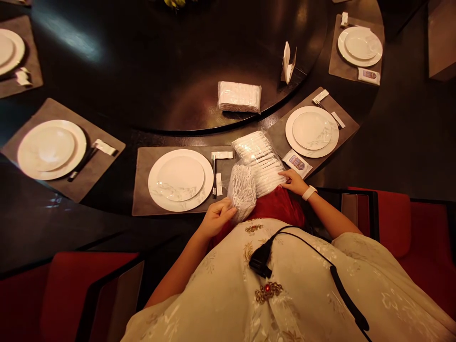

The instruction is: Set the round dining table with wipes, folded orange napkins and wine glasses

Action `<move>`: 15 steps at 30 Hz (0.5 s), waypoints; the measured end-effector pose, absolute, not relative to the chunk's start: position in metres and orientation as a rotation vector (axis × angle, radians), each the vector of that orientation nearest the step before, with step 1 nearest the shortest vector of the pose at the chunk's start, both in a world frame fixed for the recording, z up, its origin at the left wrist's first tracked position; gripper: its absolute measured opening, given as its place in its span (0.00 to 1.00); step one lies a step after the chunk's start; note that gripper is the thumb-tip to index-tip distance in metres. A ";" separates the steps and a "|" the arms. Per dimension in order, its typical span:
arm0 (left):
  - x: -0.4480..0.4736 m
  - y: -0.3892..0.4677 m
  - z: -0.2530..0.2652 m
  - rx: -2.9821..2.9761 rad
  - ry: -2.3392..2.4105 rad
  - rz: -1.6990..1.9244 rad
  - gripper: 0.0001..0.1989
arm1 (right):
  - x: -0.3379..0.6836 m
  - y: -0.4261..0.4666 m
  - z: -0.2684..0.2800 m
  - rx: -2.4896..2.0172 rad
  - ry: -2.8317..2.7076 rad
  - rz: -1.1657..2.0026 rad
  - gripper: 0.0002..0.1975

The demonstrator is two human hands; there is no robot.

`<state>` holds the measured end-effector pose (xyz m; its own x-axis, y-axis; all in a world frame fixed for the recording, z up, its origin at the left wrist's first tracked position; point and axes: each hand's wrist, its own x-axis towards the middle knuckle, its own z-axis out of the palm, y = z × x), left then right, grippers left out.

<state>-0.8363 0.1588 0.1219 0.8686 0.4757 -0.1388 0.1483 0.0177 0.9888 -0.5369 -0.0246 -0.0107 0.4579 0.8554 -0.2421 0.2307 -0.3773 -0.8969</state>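
My left hand (219, 216) is closed around the lower left side of a clear-wrapped bundle of thin white strips (242, 190), standing at the table edge just in front of my body. Beside it, a larger clear plastic pack of white wrapped strips (259, 159) leans across the edge between two place settings. The fingers of my right hand (294, 183) grip its lower right corner, with the thumb at the near side. What lies inside the strips' wrappers cannot be made out. A white packet with a printed badge (298, 163) rests just beyond my right hand.
White stacked plates (181, 181) lie on a grey placemat (142, 164) with black chopsticks (214, 176) alongside. Another wrapped white pack (239, 97) and a folded card (288, 64) are on the dark turntable (171, 85). Red chairs (85, 280) flank me.
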 end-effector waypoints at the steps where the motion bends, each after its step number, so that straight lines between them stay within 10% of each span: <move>1: -0.837 0.158 0.120 1.543 0.525 0.280 0.33 | -0.539 -0.022 -0.009 -1.823 -0.832 0.948 0.26; 15: -0.849 0.149 0.102 1.351 0.767 0.366 0.34 | -0.553 0.024 0.036 -1.280 -0.197 1.309 0.20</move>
<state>-0.8486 0.1489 0.1022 0.7094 0.6462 -0.2815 0.1879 0.2115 0.9591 -0.5527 0.0244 0.0361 0.3453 0.7790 -0.5233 -0.5908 -0.2529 -0.7662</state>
